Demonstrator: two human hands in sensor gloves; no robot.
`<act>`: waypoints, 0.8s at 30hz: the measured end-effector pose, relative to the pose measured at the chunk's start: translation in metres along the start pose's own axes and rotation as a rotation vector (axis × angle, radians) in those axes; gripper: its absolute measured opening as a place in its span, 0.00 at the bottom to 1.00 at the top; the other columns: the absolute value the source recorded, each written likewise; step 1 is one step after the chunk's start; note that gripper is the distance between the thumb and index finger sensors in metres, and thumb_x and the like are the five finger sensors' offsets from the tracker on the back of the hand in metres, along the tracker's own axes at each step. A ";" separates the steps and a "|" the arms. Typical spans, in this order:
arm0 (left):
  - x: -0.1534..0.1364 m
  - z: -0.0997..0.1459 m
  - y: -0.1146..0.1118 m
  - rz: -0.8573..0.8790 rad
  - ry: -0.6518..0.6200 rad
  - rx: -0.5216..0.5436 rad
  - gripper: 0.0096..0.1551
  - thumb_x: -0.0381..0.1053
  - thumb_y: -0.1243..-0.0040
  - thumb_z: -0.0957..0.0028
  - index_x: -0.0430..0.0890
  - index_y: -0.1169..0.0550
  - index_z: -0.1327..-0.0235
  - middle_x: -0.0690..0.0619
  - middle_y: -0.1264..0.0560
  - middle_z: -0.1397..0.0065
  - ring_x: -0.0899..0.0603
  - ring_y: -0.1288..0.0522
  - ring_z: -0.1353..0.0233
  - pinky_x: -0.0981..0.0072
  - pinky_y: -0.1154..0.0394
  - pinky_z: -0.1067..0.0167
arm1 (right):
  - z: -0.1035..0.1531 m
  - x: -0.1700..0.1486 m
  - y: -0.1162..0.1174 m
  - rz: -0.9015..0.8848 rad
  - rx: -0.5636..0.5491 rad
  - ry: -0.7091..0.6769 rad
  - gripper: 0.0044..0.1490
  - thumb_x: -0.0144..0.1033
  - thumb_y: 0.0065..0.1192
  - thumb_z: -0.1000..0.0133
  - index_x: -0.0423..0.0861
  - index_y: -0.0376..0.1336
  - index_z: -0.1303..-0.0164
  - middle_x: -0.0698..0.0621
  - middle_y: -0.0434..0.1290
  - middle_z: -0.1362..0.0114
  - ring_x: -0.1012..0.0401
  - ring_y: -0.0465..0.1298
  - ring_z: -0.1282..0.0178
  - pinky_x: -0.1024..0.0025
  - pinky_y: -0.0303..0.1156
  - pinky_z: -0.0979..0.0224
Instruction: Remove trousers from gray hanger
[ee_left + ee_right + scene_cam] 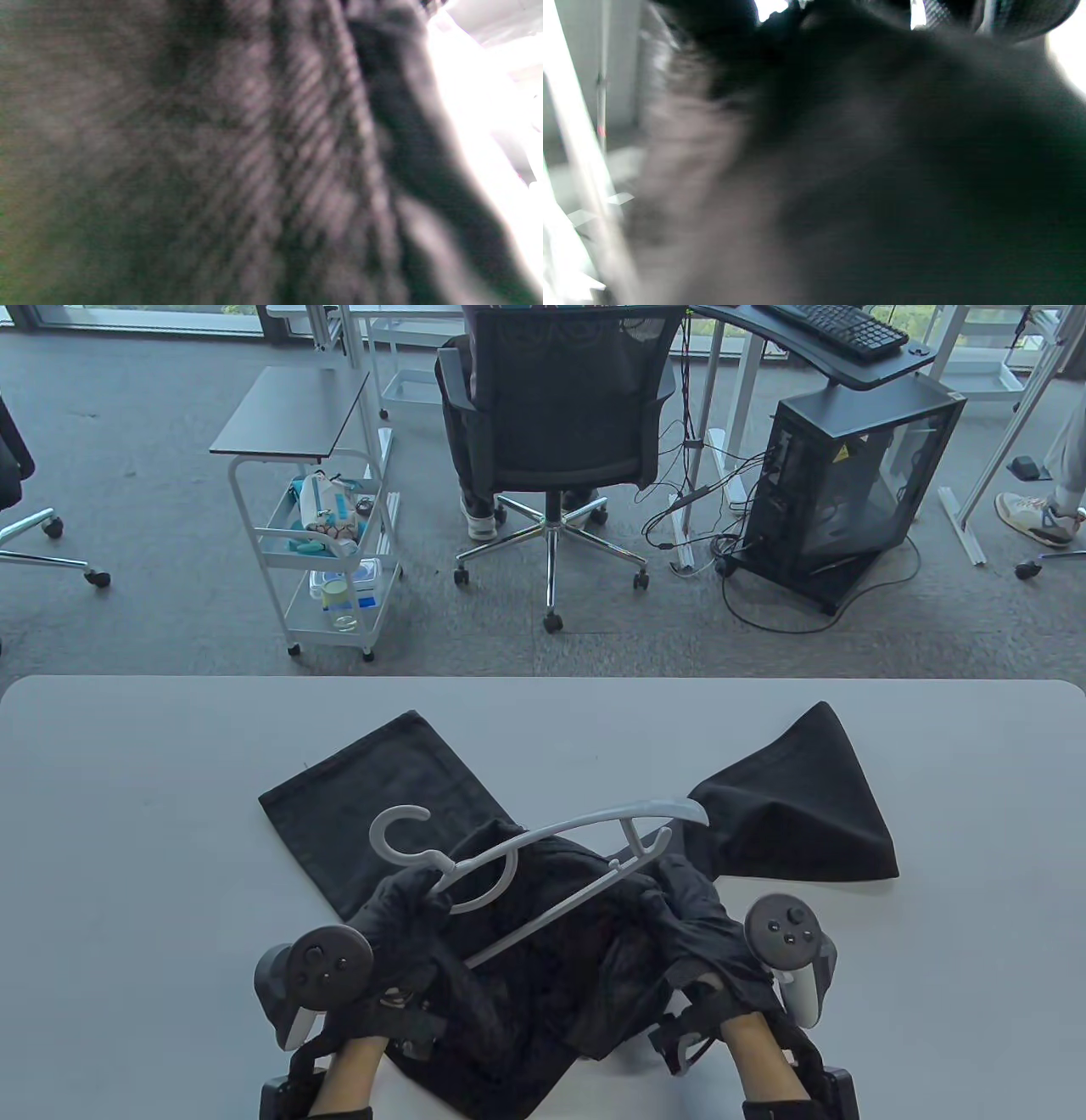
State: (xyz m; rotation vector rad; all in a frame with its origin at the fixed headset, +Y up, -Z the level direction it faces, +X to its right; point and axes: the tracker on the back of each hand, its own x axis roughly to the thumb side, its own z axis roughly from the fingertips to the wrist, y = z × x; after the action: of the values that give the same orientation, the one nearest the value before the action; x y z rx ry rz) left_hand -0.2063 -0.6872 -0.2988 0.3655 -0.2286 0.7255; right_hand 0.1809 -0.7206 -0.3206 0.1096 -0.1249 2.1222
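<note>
Black trousers [526, 984] lie bunched at the table's front middle, with one leg [373, 806] spread to the back left and the other [797, 814] to the back right. The gray hanger [551, 836] is tilted above the bunched cloth, hook to the left. My left hand [407, 903] grips the hanger near its neck, below the hook. My right hand [687, 916] grips the trouser cloth beside the hanger's right end. Both wrist views are filled by blurred dark cloth [254, 169] [882, 169]; a pale bar [581, 161] shows at the right wrist view's left.
The white table [127, 857] stretches to both sides. Beyond its far edge stand a white trolley [327, 551], an office chair [556, 424] with a seated person, and a computer tower [848, 492] on the floor.
</note>
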 end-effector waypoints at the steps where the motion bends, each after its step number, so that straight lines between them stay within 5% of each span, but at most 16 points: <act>1: 0.001 0.001 -0.001 -0.006 -0.005 -0.001 0.30 0.65 0.52 0.47 0.54 0.29 0.34 0.53 0.20 0.41 0.47 0.13 0.52 0.54 0.14 0.53 | 0.006 0.007 -0.013 -0.019 -0.100 -0.063 0.52 0.59 0.52 0.41 0.36 0.44 0.19 0.32 0.48 0.19 0.26 0.54 0.25 0.28 0.60 0.36; 5: 0.009 0.000 -0.006 -0.065 -0.042 -0.030 0.30 0.64 0.51 0.47 0.54 0.30 0.33 0.52 0.20 0.40 0.46 0.14 0.51 0.54 0.15 0.53 | 0.033 0.049 -0.051 -0.104 -0.431 -0.403 0.47 0.48 0.57 0.41 0.36 0.47 0.20 0.33 0.49 0.20 0.28 0.50 0.23 0.24 0.53 0.33; 8: 0.024 0.001 -0.015 -0.148 -0.118 -0.060 0.30 0.63 0.51 0.47 0.53 0.30 0.33 0.52 0.20 0.40 0.45 0.14 0.51 0.54 0.15 0.53 | 0.061 0.094 -0.056 0.371 -0.565 -0.731 0.44 0.50 0.56 0.40 0.40 0.48 0.20 0.38 0.53 0.20 0.33 0.51 0.21 0.27 0.54 0.33; 13: 0.056 0.005 -0.029 -0.264 -0.256 -0.092 0.30 0.64 0.51 0.47 0.54 0.29 0.34 0.53 0.20 0.40 0.47 0.14 0.51 0.56 0.14 0.53 | 0.054 0.111 0.001 0.623 -0.238 -0.706 0.45 0.52 0.61 0.44 0.46 0.53 0.19 0.42 0.60 0.19 0.36 0.49 0.17 0.21 0.47 0.32; 15: 0.060 0.005 -0.032 -0.264 -0.266 -0.139 0.30 0.64 0.51 0.48 0.55 0.29 0.34 0.56 0.19 0.40 0.49 0.13 0.51 0.59 0.14 0.53 | 0.044 0.102 0.020 0.726 -0.132 -0.562 0.40 0.49 0.60 0.44 0.46 0.56 0.22 0.44 0.66 0.26 0.39 0.62 0.21 0.19 0.46 0.32; 16: 0.057 0.005 -0.033 -0.257 -0.276 -0.184 0.30 0.64 0.50 0.48 0.56 0.29 0.33 0.57 0.19 0.40 0.50 0.13 0.51 0.60 0.13 0.52 | 0.043 0.097 0.016 0.758 -0.233 -0.575 0.32 0.47 0.58 0.44 0.50 0.62 0.29 0.50 0.73 0.34 0.47 0.73 0.30 0.25 0.59 0.34; 17: 0.054 0.004 -0.035 -0.220 -0.303 -0.217 0.30 0.64 0.50 0.48 0.56 0.29 0.33 0.57 0.19 0.40 0.51 0.13 0.52 0.61 0.13 0.53 | 0.038 0.096 0.014 0.736 -0.222 -0.624 0.29 0.46 0.60 0.48 0.50 0.68 0.36 0.52 0.77 0.42 0.51 0.80 0.40 0.33 0.67 0.38; 20: 0.049 -0.001 -0.036 -0.098 -0.304 -0.352 0.31 0.62 0.51 0.46 0.54 0.30 0.30 0.55 0.19 0.36 0.49 0.13 0.49 0.60 0.14 0.51 | 0.036 0.090 0.011 0.661 -0.184 -0.597 0.29 0.43 0.64 0.52 0.49 0.71 0.40 0.51 0.80 0.46 0.50 0.82 0.46 0.33 0.70 0.40; 24: 0.042 -0.002 -0.031 -0.038 -0.299 -0.315 0.30 0.60 0.54 0.47 0.55 0.29 0.31 0.57 0.17 0.34 0.49 0.10 0.43 0.55 0.14 0.46 | 0.039 0.090 0.006 0.650 -0.205 -0.605 0.28 0.43 0.66 0.53 0.50 0.73 0.42 0.52 0.81 0.47 0.51 0.84 0.47 0.34 0.72 0.41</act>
State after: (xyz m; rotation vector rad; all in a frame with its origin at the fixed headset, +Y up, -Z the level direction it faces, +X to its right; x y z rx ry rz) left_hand -0.1545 -0.6826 -0.2945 0.1753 -0.6094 0.5832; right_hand 0.1299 -0.6529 -0.2703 0.6631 -0.8274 2.6321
